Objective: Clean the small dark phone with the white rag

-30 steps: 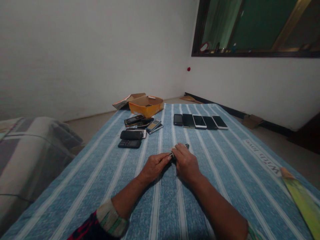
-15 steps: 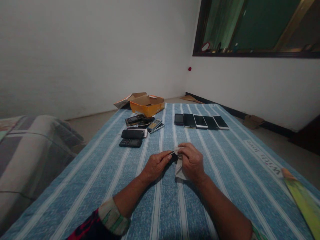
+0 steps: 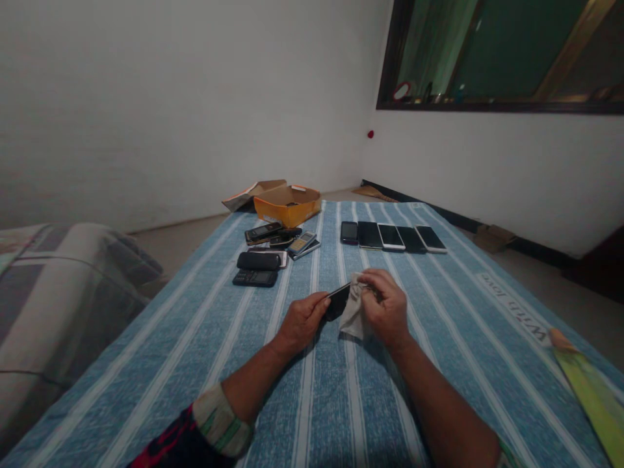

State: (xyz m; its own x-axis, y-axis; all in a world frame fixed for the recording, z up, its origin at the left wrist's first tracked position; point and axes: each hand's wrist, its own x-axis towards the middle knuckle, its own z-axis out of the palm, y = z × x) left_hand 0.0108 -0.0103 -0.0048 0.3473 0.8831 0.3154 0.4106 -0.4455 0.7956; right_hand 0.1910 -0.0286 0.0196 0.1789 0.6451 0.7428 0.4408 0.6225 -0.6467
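My left hand (image 3: 303, 320) grips a dark phone (image 3: 337, 303) by its left end, thumb on top, holding it tilted above the striped cloth. My right hand (image 3: 387, 307) is closed on a whitish wiping cloth (image 3: 355, 320), which hangs down from the fingers. The cloth lies against the phone's right end and hides that part. Beyond my hands, a row of several phones, among them a white-framed phone (image 3: 390, 237), lies screen up. To the left is a loose pile of older phones, with a black keypad phone (image 3: 255, 278) nearest me.
An open orange cardboard box (image 3: 287, 211) stands at the far left end of the blue striped cloth (image 3: 312, 403). A yellow-green object (image 3: 587, 390) lies at the right edge. Left of the surface is a cloth-covered piece of furniture (image 3: 73, 312).
My right hand has moved slightly right with the wiping cloth, away from my left hand. More of the dark phone now shows between the hands.
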